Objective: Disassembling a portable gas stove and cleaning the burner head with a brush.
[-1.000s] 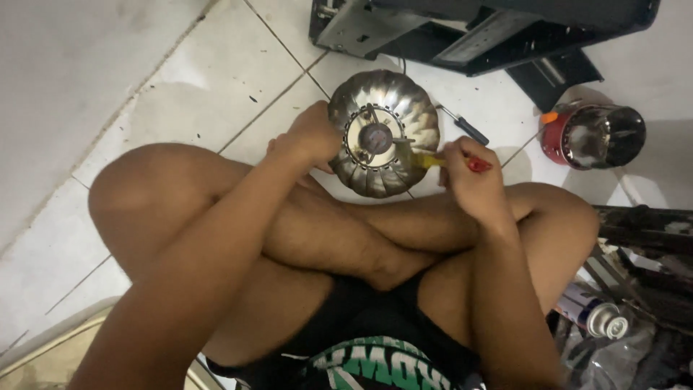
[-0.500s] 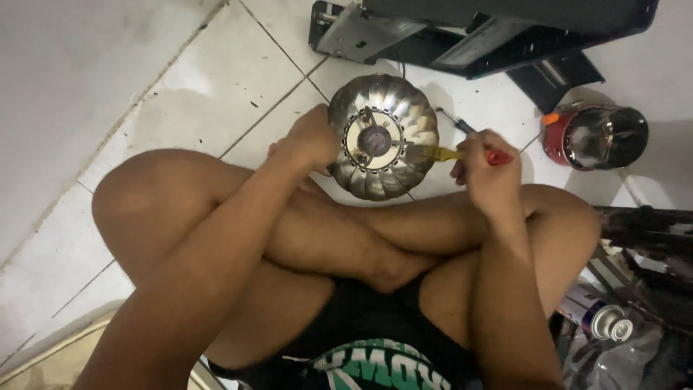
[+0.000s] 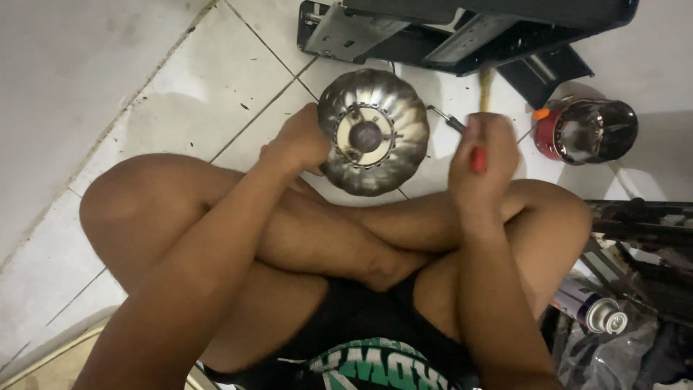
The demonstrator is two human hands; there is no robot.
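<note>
Left grip (image 3: 297, 141) holds fluted steel bowl (image 3: 373, 131); right grip (image 3: 482, 160) clasps red-handled screwdriver (image 3: 477, 159).

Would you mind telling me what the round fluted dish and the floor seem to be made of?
Fluted dish: apparently thin polished metal, perhaps steel; its ridges show bright mirror-like glints. Floor: most likely glazed white ceramic tile, glossy, with dark grout lines between squares.
</note>
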